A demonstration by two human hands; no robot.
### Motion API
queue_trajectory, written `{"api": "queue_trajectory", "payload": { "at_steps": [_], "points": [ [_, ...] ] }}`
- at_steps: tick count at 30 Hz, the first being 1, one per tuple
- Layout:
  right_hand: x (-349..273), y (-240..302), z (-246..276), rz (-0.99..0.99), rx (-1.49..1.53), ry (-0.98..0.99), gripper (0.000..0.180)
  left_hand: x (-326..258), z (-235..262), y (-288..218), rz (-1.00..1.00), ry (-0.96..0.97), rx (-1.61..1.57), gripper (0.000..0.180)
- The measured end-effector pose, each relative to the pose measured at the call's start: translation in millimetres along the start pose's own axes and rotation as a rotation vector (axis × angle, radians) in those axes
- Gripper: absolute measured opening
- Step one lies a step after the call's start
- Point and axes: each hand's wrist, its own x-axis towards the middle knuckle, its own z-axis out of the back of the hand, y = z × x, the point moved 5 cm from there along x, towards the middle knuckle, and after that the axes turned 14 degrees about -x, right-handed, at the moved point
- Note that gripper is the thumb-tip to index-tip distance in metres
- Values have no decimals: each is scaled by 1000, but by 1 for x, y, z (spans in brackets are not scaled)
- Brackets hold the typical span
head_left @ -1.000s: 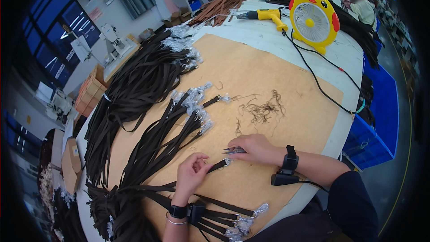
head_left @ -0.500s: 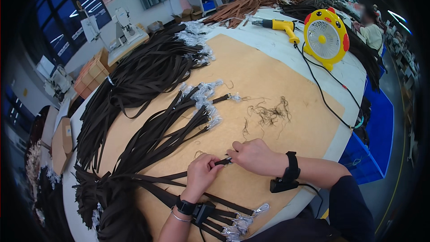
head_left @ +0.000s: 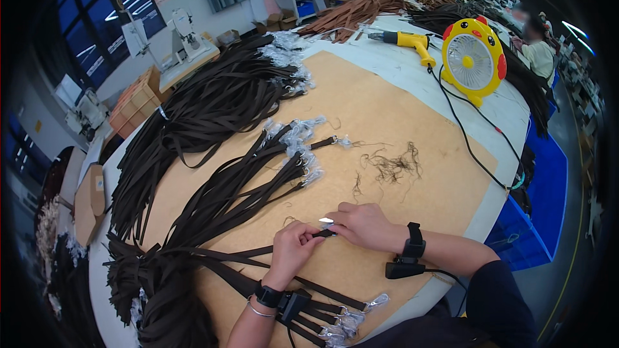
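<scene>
I see both hands meeting over the near middle of the tabletop (head_left: 412, 71), on its tan board. My left hand (head_left: 293, 248) is closed around the end of a dark brown strap (head_left: 248, 252) that runs off to the left. My right hand (head_left: 364, 224) pinches that same strap end, with a small bright tool tip (head_left: 326, 220) showing at its fingers. Just beyond them lies a tuft of loose threads (head_left: 393, 166). Heaps of similar straps (head_left: 213, 103) fill the left side, and a yellow fan (head_left: 474, 58) stands far right.
</scene>
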Motion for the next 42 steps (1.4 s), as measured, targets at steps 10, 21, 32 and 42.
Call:
{"api": "queue_trajectory", "payload": {
  "at_steps": [10, 21, 32, 42],
  "points": [
    [63, -24, 60, -173, -25, -337, 27, -3, -4, 3, -46, 58, 91, 24],
    [-6, -19, 23, -89, 155, -109, 25, -2, 40, -19, -227, -500, -105, 33],
    [-21, -20, 6, 9, 87, -43, 22, 2, -15, -25, -146, 115, 332, 20],
    [-20, -11, 5, 133, 5, -18, 18, 6, -14, -19, -111, 141, 251, 14]
  ]
}}
